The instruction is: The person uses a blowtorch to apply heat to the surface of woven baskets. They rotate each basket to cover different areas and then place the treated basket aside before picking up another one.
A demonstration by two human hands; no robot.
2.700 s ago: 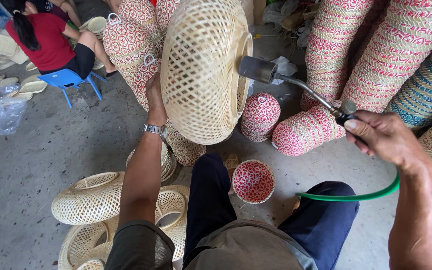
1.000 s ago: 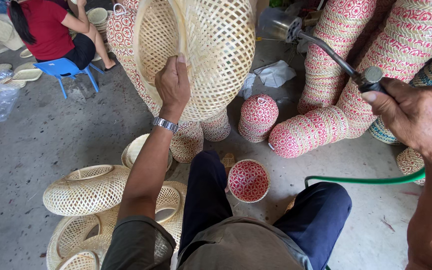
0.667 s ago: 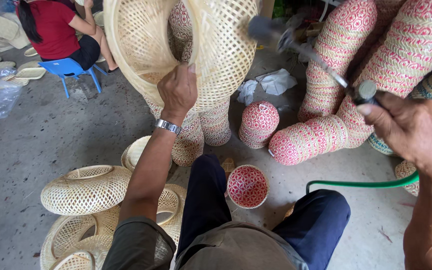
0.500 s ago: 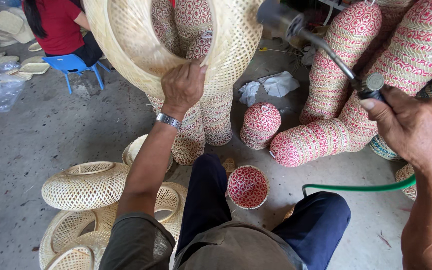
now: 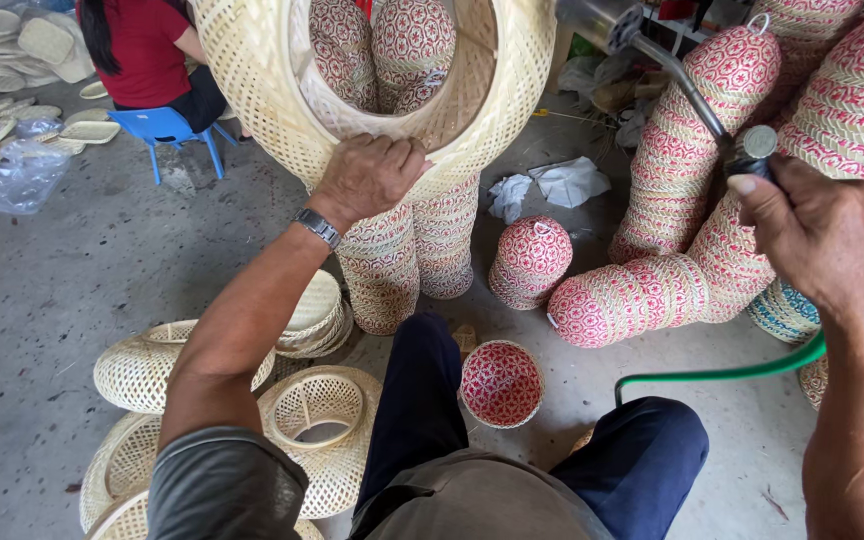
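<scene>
Head view shows the left hand (image 5: 370, 175) clamped on the near rim of a big pale woven shade (image 5: 372, 90), fingers curled over the edge and thumb outside, holding it up at far centre with its open mouth now facing the camera, so the red patterned baskets (image 5: 392, 50) behind show straight through the hole; a couple of seconds back the shade showed its rounded outer side, and since then it has been turned and lifted, which suggests the outside has had its pass and the inside or rim is being presented. Right hand (image 5: 812, 240) is wrapped tight round the grip of a metal torch (image 5: 692, 95), thumb along the top, with a green hose (image 5: 722, 370) trailing off to the right; the nozzle has swung from the shade's flank up to the far right of its rim, just beside it, not clearly touching. No flame can be made out. More pale shades (image 5: 322, 430) lie on the floor at near left, and a red bowl (image 5: 500, 383) sits between the knees
</scene>
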